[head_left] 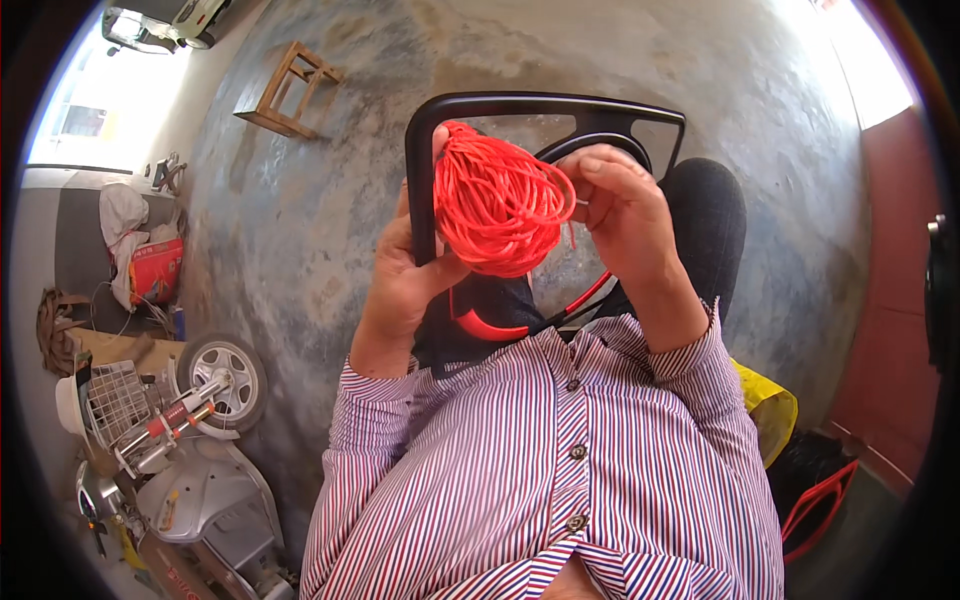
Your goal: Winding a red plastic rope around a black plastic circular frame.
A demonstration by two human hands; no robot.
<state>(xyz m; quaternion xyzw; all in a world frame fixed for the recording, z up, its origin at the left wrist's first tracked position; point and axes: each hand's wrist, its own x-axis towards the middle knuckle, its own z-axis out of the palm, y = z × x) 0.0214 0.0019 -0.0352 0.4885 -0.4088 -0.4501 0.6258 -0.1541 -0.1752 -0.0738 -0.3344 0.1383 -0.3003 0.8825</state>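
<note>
A thick bundle of bright red cord [500,205] hangs over the opening of a black frame [545,105] with rounded corners, which rests over my lap. My left hand [398,275] is wrapped round the frame's left bar and the bundle, its thumb under the cord and a fingertip showing at the top. At the bundle's right edge, my right hand [630,215] has its fingers curled together against the cord; a loose strand hangs just below them. Whether it pinches a strand is hard to make out. Red cord [490,328] also lines the frame's lower curved part.
A small wooden stool [290,90] lies tipped on the concrete floor, far left. A grey scooter [215,490] with a front wheel [222,385] stands at my left. To my right are a yellow bag [768,410] and another black frame with red edging [820,505].
</note>
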